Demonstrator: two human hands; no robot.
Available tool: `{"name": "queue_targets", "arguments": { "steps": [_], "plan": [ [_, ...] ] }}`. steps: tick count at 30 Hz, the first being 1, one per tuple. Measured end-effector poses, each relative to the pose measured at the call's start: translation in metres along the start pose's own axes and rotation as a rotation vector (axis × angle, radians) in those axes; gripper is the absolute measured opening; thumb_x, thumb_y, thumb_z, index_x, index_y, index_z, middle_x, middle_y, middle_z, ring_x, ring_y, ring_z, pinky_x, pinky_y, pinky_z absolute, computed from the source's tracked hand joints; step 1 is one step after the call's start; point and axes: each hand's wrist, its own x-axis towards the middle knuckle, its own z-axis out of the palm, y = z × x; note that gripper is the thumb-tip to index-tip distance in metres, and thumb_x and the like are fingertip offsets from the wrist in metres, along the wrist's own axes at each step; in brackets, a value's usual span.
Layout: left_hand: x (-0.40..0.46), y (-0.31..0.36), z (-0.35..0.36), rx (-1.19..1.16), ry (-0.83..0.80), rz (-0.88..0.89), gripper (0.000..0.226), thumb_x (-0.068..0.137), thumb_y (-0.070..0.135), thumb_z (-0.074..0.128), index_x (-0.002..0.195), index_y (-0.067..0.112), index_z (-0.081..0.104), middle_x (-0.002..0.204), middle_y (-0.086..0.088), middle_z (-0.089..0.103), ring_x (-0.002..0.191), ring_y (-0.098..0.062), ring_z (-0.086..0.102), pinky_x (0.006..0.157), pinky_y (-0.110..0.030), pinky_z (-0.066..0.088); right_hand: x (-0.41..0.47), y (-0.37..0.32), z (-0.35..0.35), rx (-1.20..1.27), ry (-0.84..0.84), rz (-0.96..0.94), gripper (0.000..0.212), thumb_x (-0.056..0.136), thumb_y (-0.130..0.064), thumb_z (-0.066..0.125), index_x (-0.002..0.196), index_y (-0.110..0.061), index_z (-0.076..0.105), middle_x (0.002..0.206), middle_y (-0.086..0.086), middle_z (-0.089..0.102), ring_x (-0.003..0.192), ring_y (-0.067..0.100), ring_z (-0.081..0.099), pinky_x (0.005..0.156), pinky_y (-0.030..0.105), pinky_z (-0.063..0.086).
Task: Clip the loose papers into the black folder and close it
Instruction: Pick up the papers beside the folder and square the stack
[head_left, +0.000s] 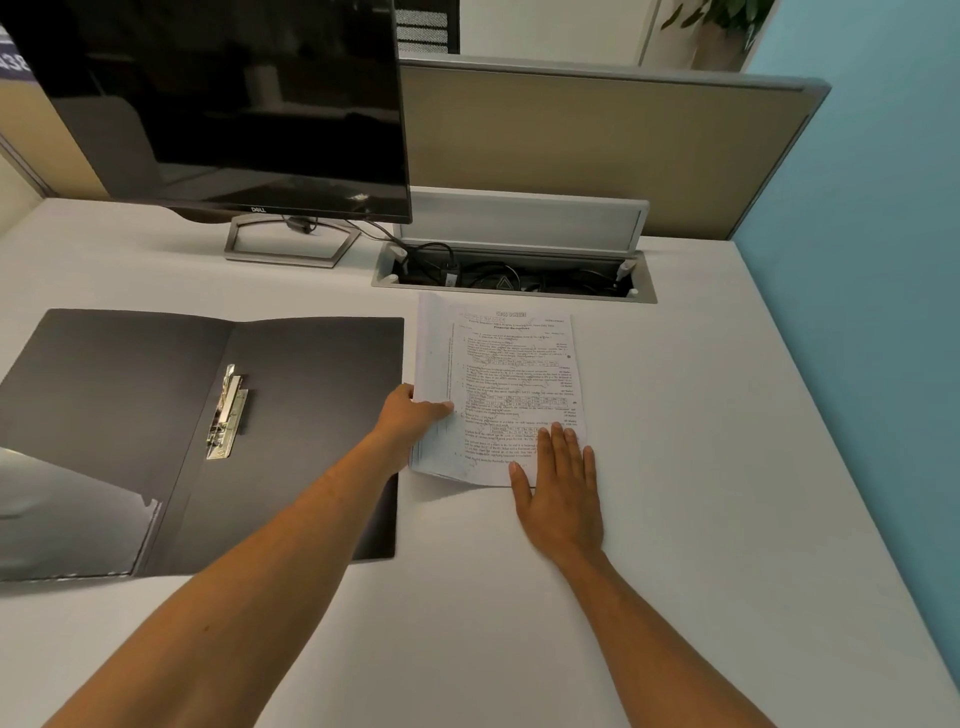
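Observation:
The black folder (311, 395) lies open and flat on the left half of the desk. Its metal clip (227, 413) sits near the spine with the lever raised. To its right rests a stack of printed papers (511, 374). My left hand (410, 413) grips the stack's left edge, which is lifted and curled upward. My right hand (558, 486) lies flat with fingers spread on the stack's lower right corner, pressing it to the desk.
A dark monitor (223, 104) on a metal stand (288, 244) stands at the back left. Behind the papers is an open cable tray (514, 278) with wires. A beige partition (597, 145) and a blue wall (872, 260) bound the white desk (701, 467).

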Motion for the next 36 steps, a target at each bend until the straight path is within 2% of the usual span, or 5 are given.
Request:
{"name": "queue_targets", "arguments": {
  "steps": [14, 18, 23, 29, 36],
  "plan": [
    [-0.015, -0.007, -0.01, -0.031, -0.072, 0.225, 0.046, 0.087, 0.009, 0.067, 0.124, 0.025, 0.045, 0.118, -0.002, 0.06, 0.101, -0.022, 0.063, 0.09, -0.053, 0.054, 0.0, -0.006, -0.008, 0.276, 0.046, 0.091, 0.064, 0.093, -0.053, 0.039, 0.143, -0.013, 0.04, 0.153, 0.005, 0.035, 0.144, 0.019, 0.025, 0.121, 0.035, 0.011],
    [-0.019, -0.008, -0.029, -0.075, -0.09, 0.277, 0.042, 0.086, 0.009, 0.068, 0.119, 0.026, 0.047, 0.117, 0.0, 0.062, 0.102, -0.021, 0.065, 0.087, -0.05, 0.056, 0.007, -0.025, -0.023, 0.589, 0.18, 0.25, 0.051, 0.091, -0.045, 0.056, 0.133, -0.016, 0.049, 0.137, 0.003, 0.052, 0.124, 0.019, 0.048, 0.102, 0.033, 0.044],
    [-0.029, -0.005, -0.064, -0.166, -0.128, 0.33, 0.042, 0.084, 0.008, 0.07, 0.115, 0.03, 0.051, 0.118, -0.002, 0.065, 0.102, -0.026, 0.067, 0.085, -0.051, 0.057, 0.035, -0.043, -0.057, 1.006, 0.24, 0.496, 0.046, 0.092, -0.04, 0.058, 0.13, -0.017, 0.047, 0.121, -0.003, 0.054, 0.101, 0.013, 0.055, 0.074, 0.017, 0.048],
    [-0.046, 0.002, -0.117, -0.216, -0.18, 0.39, 0.045, 0.084, 0.005, 0.069, 0.117, 0.028, 0.05, 0.115, -0.002, 0.065, 0.098, -0.026, 0.069, 0.076, -0.044, 0.06, 0.075, -0.043, -0.077, 1.511, -0.184, 0.429, 0.042, 0.087, -0.029, 0.065, 0.126, -0.015, 0.056, 0.116, 0.01, 0.07, 0.102, 0.031, 0.068, 0.09, 0.052, 0.054],
    [-0.055, -0.003, -0.161, -0.139, -0.203, 0.446, 0.05, 0.081, 0.013, 0.071, 0.122, 0.029, 0.049, 0.118, -0.004, 0.063, 0.102, -0.028, 0.067, 0.08, -0.046, 0.059, 0.092, -0.081, -0.105, 1.608, -0.471, 0.113, 0.044, 0.087, -0.001, 0.06, 0.13, -0.008, 0.054, 0.128, 0.014, 0.063, 0.114, 0.036, 0.061, 0.094, 0.056, 0.049]
  ]
}}
